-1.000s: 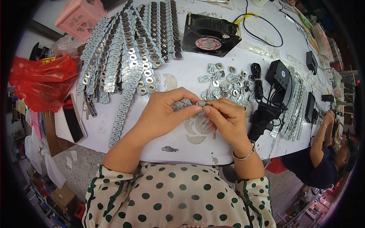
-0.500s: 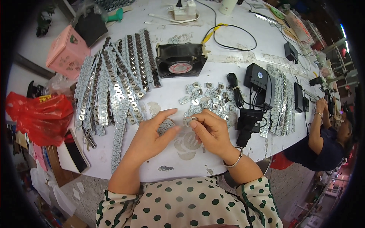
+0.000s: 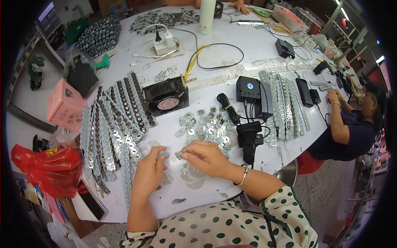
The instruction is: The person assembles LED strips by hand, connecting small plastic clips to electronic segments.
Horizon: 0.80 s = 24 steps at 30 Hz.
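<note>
Small metal piece [image 3: 179, 155]: being pinched by the right hand [image 3: 206, 159]. Grey metal part [image 3: 162, 153]: being gripped by the left hand [image 3: 149, 170]. Joined strips [image 3: 108, 153], seemingly done: being kept left of both hands. Loose pieces [image 3: 202, 129], seemingly unjoined: being kept beyond the right.

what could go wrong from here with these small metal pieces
Two or three things, perhaps. The small metal piece is pinched in the grip of the right hand, so it might slip out. If dropped, it could get mixed in with the loose pieces just beyond. The left forearm is close beside a long strip, so a sideways move might knock that.
</note>
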Available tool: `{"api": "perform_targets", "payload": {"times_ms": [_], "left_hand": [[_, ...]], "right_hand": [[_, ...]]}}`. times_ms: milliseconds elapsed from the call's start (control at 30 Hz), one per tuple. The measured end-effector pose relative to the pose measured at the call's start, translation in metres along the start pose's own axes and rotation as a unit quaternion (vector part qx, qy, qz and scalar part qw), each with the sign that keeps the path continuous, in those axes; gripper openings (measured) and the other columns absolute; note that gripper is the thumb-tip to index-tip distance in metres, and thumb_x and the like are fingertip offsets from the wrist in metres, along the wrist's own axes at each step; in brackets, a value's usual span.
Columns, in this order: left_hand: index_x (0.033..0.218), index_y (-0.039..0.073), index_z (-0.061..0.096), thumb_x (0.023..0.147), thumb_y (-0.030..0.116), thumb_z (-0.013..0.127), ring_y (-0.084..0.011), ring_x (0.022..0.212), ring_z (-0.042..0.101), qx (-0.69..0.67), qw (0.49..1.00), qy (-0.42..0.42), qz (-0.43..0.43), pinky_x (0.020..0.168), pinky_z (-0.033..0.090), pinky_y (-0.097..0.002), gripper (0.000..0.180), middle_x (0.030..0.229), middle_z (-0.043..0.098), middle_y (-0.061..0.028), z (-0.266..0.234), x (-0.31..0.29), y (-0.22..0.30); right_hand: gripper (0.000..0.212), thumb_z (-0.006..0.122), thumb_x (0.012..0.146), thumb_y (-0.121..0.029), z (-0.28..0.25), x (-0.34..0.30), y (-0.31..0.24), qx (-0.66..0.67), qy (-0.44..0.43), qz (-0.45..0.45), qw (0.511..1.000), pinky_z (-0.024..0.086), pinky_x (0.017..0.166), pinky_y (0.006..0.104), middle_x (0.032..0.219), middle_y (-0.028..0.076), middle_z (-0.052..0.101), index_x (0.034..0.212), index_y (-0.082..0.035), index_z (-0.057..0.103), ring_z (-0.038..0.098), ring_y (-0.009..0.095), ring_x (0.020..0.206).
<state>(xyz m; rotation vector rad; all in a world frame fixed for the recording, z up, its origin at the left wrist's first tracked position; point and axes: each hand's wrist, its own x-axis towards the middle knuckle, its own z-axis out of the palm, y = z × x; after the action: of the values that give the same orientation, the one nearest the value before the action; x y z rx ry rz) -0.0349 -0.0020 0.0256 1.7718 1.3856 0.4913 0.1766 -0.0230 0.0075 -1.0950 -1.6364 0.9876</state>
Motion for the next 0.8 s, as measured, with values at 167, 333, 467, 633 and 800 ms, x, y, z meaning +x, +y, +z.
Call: {"api": "perform_targets", "payload": {"times_ms": [167,333,467,633,800], "left_hand": [[0.116,0.007,0.059,0.094,0.009,0.052,-0.0233,0.065,0.069,-0.010,1.000,-0.007,0.006,0.061,0.053,-0.0336,0.024,0.080,0.070,-0.0143,-0.004,-0.005,0.010],[0.118,0.009,0.059,0.093,0.012,0.053,-0.0228,0.064,0.069,0.049,0.998,-0.027,0.022,0.061,0.052,-0.0340,0.025,0.083,0.071,-0.0129,-0.006,-0.006,0.011],[0.118,0.010,0.058,0.094,0.013,0.053,-0.0260,0.064,0.068,0.038,0.997,-0.049,0.034,0.060,0.052,-0.0361,0.025,0.082,0.071,-0.0130,-0.005,-0.011,0.017],[0.118,0.011,0.057,0.094,0.017,0.053,-0.0317,0.073,0.067,0.094,0.994,-0.032,0.046,0.063,0.051,-0.0392,0.025,0.083,0.069,-0.0143,-0.003,-0.011,0.015],[0.121,0.011,0.056,0.095,0.016,0.052,-0.0317,0.072,0.067,0.059,0.997,-0.016,0.053,0.063,0.050,-0.0393,0.027,0.082,0.068,-0.0151,0.000,-0.008,0.017]], "right_hand": [[0.013,0.064,0.090,-0.012,0.004,-0.002,0.001,0.001,0.006,-0.020,1.000,0.042,0.051,0.0256,0.074,0.006,0.058,0.091,0.001,0.062,0.054,0.011,0.057],[0.013,0.065,0.089,-0.012,0.002,-0.001,0.000,-0.005,-0.016,0.008,1.000,0.047,0.057,0.0266,0.076,0.007,0.062,0.094,0.000,0.066,0.062,0.016,0.065],[0.014,0.064,0.089,-0.012,0.004,-0.003,-0.001,-0.014,-0.020,-0.014,1.000,0.047,0.057,0.0274,0.076,0.007,0.062,0.095,-0.001,0.066,0.061,0.017,0.063],[0.013,0.064,0.089,-0.013,0.004,-0.004,-0.002,-0.024,-0.029,-0.016,0.999,0.047,0.056,0.0280,0.076,0.007,0.061,0.096,-0.001,0.066,0.061,0.017,0.063],[0.012,0.064,0.090,-0.013,0.004,-0.004,0.001,-0.027,-0.028,-0.036,0.999,0.046,0.055,0.0285,0.076,0.007,0.060,0.095,-0.002,0.066,0.060,0.017,0.062]]}}
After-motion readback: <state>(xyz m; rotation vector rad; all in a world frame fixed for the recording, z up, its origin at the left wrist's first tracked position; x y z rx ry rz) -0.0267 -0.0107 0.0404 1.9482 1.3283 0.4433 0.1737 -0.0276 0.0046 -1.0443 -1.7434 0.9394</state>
